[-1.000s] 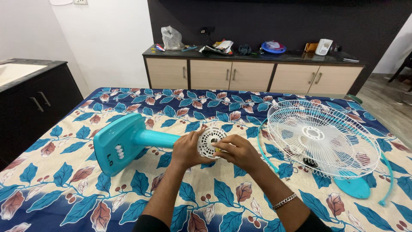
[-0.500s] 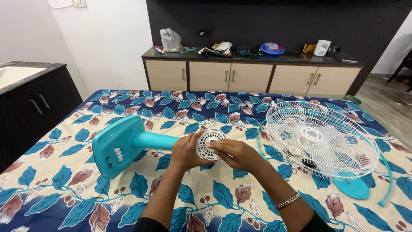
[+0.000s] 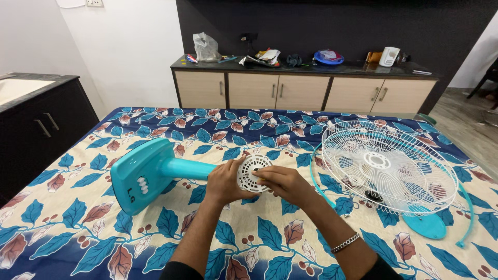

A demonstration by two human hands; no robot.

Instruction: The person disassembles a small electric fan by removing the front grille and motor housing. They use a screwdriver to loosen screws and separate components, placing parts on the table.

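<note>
We steady the white motor housing [image 3: 253,172]: left hand [image 3: 224,182] grips it, right hand [image 3: 282,182] pinches its front; next, careful alignment.

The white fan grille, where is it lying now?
In the head view, the white fan grille lies on the bedsheet, right of both hands, over teal blades.

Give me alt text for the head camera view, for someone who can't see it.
Two bare hands work on a white vented motor housing at the end of a teal fan stand lying on a leaf-print bedsheet: the left hand grips it, the right hand touches its face. A white wire fan guard lies to the right.
</note>
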